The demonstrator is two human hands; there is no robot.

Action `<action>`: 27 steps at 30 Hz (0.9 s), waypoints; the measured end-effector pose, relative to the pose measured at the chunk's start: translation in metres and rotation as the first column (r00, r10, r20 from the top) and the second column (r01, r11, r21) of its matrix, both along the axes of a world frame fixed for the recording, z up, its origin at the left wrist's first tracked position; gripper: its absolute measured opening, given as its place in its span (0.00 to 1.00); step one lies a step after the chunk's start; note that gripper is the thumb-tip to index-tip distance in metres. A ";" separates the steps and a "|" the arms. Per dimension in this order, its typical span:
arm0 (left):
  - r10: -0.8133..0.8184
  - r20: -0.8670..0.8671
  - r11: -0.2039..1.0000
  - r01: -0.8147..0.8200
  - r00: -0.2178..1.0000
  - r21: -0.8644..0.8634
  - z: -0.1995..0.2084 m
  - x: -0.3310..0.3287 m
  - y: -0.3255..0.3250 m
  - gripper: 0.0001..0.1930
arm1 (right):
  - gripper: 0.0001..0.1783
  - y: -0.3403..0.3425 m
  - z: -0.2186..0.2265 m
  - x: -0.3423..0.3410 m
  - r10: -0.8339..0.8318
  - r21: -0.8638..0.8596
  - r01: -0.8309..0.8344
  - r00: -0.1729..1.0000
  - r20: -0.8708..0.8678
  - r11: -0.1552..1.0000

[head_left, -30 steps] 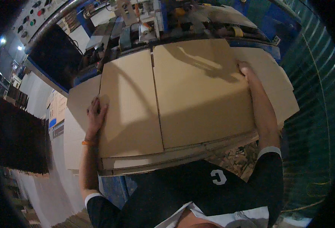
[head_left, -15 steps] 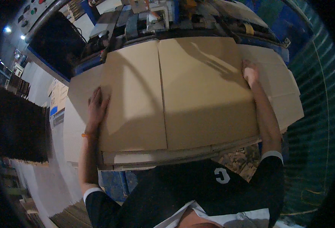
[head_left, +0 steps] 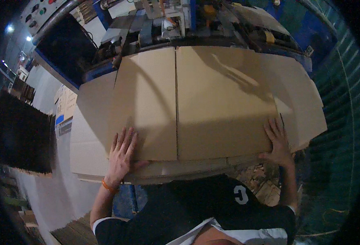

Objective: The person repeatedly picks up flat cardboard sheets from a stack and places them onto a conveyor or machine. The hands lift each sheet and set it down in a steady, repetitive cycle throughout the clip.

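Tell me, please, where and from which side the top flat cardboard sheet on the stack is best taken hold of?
Probably at its near corners, from the person's side. The top cardboard sheet lies flat and wide on the stack, its near edge overhanging nothing but exposed. The left hand and right hand already rest flat there, spread far apart, which suits a two-handed grip.

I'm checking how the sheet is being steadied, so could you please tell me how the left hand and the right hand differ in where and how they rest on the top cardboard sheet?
The left hand lies flat near the near-left corner of the top cardboard sheet, fingers spread, while the right hand rests at the near-right corner, by the side edge. The left wrist wears an orange band; the right wrist shows none. Both press open-palmed on the sheet, neither gripping it.
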State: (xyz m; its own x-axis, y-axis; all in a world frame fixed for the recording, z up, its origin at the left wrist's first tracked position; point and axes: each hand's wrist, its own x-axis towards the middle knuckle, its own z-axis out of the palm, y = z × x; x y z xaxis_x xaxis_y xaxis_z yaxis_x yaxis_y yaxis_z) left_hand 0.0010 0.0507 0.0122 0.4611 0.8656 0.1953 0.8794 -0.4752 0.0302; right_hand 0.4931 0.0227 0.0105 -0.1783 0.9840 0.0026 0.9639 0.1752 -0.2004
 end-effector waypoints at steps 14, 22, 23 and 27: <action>-0.308 -0.110 0.854 0.326 0.945 0.406 -0.012 -0.034 0.091 0.37 | 0.43 0.112 -0.002 0.040 0.158 0.044 -0.159 0.987 0.037 0.986; -0.205 -0.019 0.894 0.195 0.979 0.403 -0.014 -0.026 0.122 0.36 | 0.34 0.151 -0.014 0.047 0.046 -0.018 -0.047 0.998 -0.039 0.999; -0.209 -0.013 0.886 0.195 0.978 0.420 -0.014 -0.024 0.136 0.36 | 0.32 0.168 -0.016 0.048 0.040 -0.026 -0.044 0.992 -0.116 0.999; -0.072 0.011 0.891 0.060 0.997 0.450 -0.013 -0.010 0.174 0.35 | 0.30 0.215 -0.029 0.039 -0.026 0.230 -0.027 0.974 0.225 0.973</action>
